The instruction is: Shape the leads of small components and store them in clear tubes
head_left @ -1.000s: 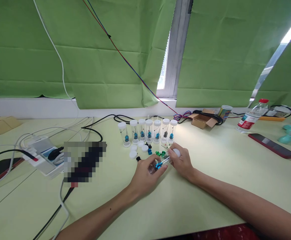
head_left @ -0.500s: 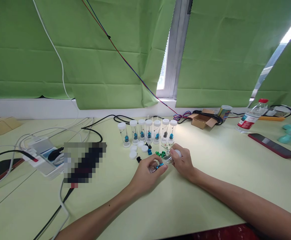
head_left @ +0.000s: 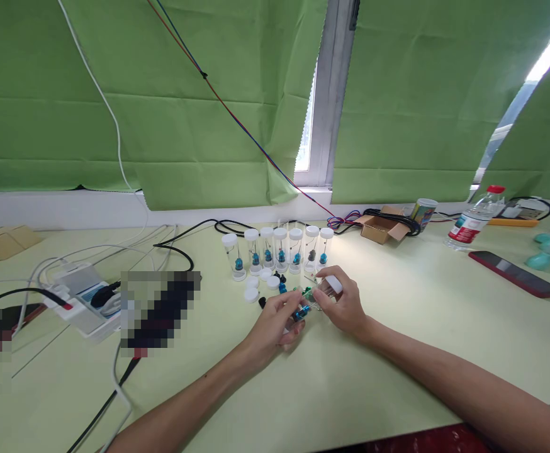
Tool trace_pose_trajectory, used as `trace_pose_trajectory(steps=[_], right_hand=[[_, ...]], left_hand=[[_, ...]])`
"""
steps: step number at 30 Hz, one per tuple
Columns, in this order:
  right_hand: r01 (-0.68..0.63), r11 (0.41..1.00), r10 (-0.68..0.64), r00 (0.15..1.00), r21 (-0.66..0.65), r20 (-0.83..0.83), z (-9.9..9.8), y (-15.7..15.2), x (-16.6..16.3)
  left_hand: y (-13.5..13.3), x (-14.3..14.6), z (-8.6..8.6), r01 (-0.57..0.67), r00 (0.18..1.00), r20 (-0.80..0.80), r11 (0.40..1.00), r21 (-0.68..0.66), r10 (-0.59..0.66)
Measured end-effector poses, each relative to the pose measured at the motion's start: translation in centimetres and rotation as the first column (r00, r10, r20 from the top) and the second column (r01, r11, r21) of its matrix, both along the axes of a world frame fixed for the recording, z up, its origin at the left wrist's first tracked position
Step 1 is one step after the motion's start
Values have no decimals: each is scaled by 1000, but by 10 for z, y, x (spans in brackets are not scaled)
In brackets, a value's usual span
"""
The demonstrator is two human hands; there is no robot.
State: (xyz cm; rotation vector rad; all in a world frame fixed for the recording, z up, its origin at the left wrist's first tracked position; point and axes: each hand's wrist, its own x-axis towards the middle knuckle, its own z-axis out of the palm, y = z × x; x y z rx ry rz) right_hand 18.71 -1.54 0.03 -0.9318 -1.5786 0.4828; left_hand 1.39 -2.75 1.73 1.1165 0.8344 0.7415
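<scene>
My left hand (head_left: 275, 324) is closed in a pinch on a small blue metal part (head_left: 302, 311). My right hand (head_left: 343, 306) grips a clear plastic vial (head_left: 325, 289) with a white cap, held on its side right next to the blue part. Just behind my hands lie loose white caps (head_left: 251, 294) and small blue, black and green parts (head_left: 282, 286). A row of several upright capped vials (head_left: 279, 250), each with a part inside, stands further back on the pale green table (head_left: 398, 327).
A white power strip (head_left: 84, 299) with plugs and cables lies at the left. At the back right are an open cardboard box (head_left: 379, 229), a paper cup (head_left: 425, 212) and a water bottle (head_left: 473, 223). A red phone (head_left: 515, 274) lies right. Green blinds cover the window.
My right hand has lifted and tilted the vial slightly. My left hand has brought the blue part closer to the vial's open end.
</scene>
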Motion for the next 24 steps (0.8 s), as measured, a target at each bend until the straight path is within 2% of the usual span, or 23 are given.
trace_pose_trajectory(steps=[4,7,9,11,14,16,19,21,24], right_hand=[[-115,993,115,990,11,-86,-7,0,-3],[-155,988,154,981,-1,-122,-10,-1,-5],[-162,987,160,981,-3,-114,-10,-2,-6],[-149,989,150,986,18,-77,-9,-4,-6],[-102,990,102,995,96,0,-7,-6,-4],[-54,988,48,998,147,42,-5,-7,-2],[46,982,-59,996,183,64,-3,-5,2],[121,972,-133,990,202,44,-2,-2,5],[226,942,-227,974,249,-26,1,5,10]], left_hand=[[4,-1,-1,11,995,97,991,-137,2],[7,-2,0,23,996,88,987,-158,-9],[8,-3,0,14,997,71,996,-86,-8],[10,-4,0,-22,999,47,999,47,20],[11,-7,-2,-119,991,-28,954,275,132],[10,-9,-2,-155,968,-111,887,435,224],[8,-13,-2,-16,903,-288,694,720,320],[7,-14,-2,48,855,-330,571,819,401],[8,-14,-3,40,807,-301,461,886,508]])
